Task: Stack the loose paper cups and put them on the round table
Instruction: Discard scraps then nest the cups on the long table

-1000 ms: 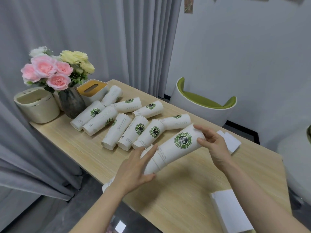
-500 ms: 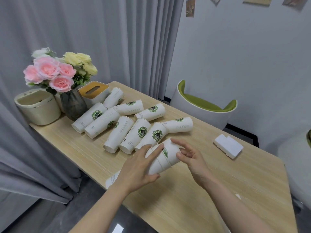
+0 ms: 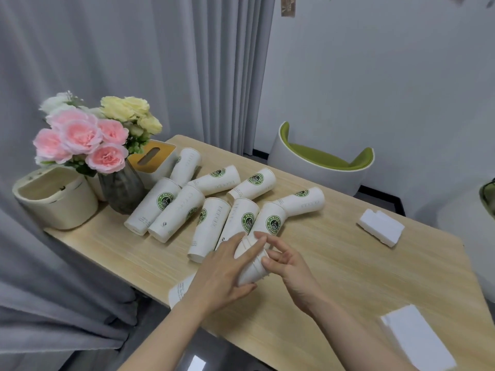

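A nested stack of white paper cups [image 3: 253,266] lies slanted over the wooden table's [image 3: 334,277] near edge, its lower end [image 3: 180,290] jutting past the edge. My left hand [image 3: 222,274] grips the stack from the left, fingers over it and thumb beneath. My right hand [image 3: 288,265] is at the stack's upper end with fingers loosely spread, its thumb tip touching the rim. Several loose cups with green logos lie on their sides behind, among them one [image 3: 267,220] just beyond the stack, one [image 3: 302,202] to its right and one [image 3: 152,210] near the vase.
A glass vase of pink and yellow flowers [image 3: 120,191], a tissue box [image 3: 152,159] and a cream bin [image 3: 53,199] crowd the table's far left. White foam blocks [image 3: 380,227] [image 3: 417,341] lie on the right. A green-seated chair [image 3: 324,164] stands behind; a white rounded surface [image 3: 466,231] shows at right.
My right hand has pushed the logo cup fully down onto the stack, so the stack is shorter. The right fingers have eased off its end. My left hand keeps its hold.
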The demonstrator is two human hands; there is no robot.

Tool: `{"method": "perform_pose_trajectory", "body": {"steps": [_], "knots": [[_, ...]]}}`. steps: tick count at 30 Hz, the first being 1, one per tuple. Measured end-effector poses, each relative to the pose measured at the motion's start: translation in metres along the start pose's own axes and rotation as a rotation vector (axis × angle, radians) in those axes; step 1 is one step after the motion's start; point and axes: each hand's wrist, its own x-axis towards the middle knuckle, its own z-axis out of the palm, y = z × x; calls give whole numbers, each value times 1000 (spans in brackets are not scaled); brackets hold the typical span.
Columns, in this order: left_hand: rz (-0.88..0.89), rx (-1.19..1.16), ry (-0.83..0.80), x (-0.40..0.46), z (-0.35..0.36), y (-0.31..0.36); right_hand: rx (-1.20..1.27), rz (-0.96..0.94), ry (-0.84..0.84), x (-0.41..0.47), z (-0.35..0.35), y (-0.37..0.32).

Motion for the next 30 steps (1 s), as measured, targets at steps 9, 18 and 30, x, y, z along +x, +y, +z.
{"method": "perform_pose_trajectory", "body": {"steps": [9, 18, 30], "knots": [[28, -65, -104, -9, -12, -42, 64, 20, 71, 10, 53, 17], [13, -162, -86, -15, -18, -65, -93, -12, 415, 26, 10, 15], [-91, -172, -34, 25, -23, -52, -750, 52, 316, 127, -58, 2]]}}
